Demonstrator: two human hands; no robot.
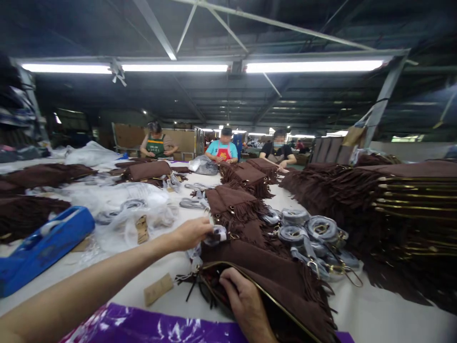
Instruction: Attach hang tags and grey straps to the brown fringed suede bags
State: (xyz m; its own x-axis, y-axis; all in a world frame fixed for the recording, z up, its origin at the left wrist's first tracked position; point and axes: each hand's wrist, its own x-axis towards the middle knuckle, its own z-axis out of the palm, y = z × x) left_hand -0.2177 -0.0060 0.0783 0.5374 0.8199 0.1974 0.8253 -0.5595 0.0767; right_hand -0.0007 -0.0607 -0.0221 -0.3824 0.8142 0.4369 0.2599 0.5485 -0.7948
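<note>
A dark brown fringed bag lies in front of me, its gold zipper undone and its mouth facing me. My right hand is at that mouth, fingers curled and partly hidden, seemingly gripping the bag's edge. Just beyond the bag's left corner, my left hand is closed on a plastic-wrapped strap. A tan paper tag rests on the table beside the bag. Purple plastic spreads along the near edge, under the bag.
Wrapped straps with metal clips lie to the right, before a tall stack of fringed bags. More bags run up the middle. A blue tape dispenser and clear plastic occupy the left. Three people work across the table.
</note>
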